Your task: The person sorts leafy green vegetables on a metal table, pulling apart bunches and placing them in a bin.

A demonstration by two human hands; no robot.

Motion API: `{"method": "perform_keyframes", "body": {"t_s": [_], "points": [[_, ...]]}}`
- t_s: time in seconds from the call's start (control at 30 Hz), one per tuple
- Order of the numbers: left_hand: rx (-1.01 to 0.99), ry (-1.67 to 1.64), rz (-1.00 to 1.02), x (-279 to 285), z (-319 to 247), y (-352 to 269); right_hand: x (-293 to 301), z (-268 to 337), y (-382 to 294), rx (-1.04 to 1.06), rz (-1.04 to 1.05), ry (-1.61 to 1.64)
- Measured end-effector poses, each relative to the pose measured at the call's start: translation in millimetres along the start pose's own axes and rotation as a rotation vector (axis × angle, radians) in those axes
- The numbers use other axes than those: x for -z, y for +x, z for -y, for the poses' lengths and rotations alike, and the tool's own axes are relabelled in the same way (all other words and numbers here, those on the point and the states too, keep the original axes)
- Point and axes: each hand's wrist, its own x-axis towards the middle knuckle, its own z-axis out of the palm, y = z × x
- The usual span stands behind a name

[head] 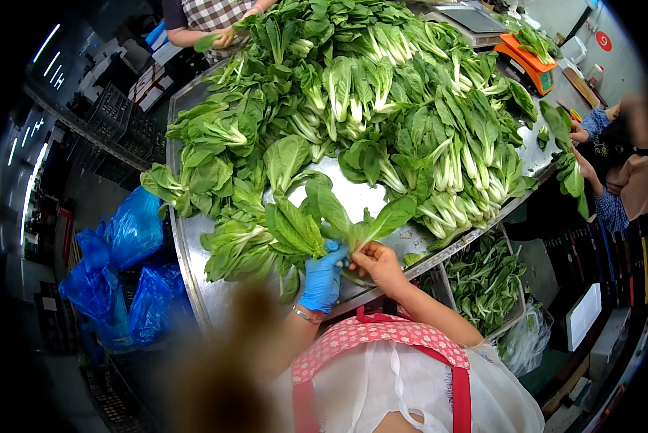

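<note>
My left hand [322, 277], in a blue disposable glove, grips the base of a bunch of leafy greens [297, 227] at the near edge of the metal table [195, 241]. Bare, my right hand [378, 264] pinches the stem end of a leafy green [351, 216] just beside the glove. Its leaves fan out away from me. The fingers partly hide the stems. Left of my gloved hand lie more loose greens [237, 246]. Beyond both hands rises a large heap of greens with white stalks [351, 92].
Blue plastic bags [134, 227] stand left of the table. Below its right edge is a crate of leaves [483, 281]. An orange scale [529, 65] sits at the far right. One person's hand [224, 39] is at the far left; another person [621, 151] holds greens at right.
</note>
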Motion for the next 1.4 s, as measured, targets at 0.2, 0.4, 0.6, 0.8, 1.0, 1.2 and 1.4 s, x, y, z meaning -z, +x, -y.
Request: {"method": "perform_keyframes", "body": {"t_s": [0.2,0.4,0.6,0.8,1.0,1.2,1.4], "points": [[0.066,-0.099,0.004,7,3,2,-4,-8,-1,0.058,-0.018,-0.016],[0.009,-0.063,0.037,18,17,6,-5,-9,-5,0.057,-0.069,0.026],[-0.028,-0.006,0.078,2,10,-2,4,-11,-1,0.032,-0.035,0.087],[0.069,-0.166,0.003,-7,6,2,0,-5,-8,0.238,-0.092,-0.130],[0.131,-0.193,0.041,-14,-5,-7,5,5,-8,0.415,-0.186,-0.358],[0.149,-0.311,0.100,2,10,-10,0,25,-10,0.602,-0.234,-0.791],[0.171,-0.266,0.146,-6,-1,-13,-7,26,-15,0.807,-0.176,-0.923]]}}
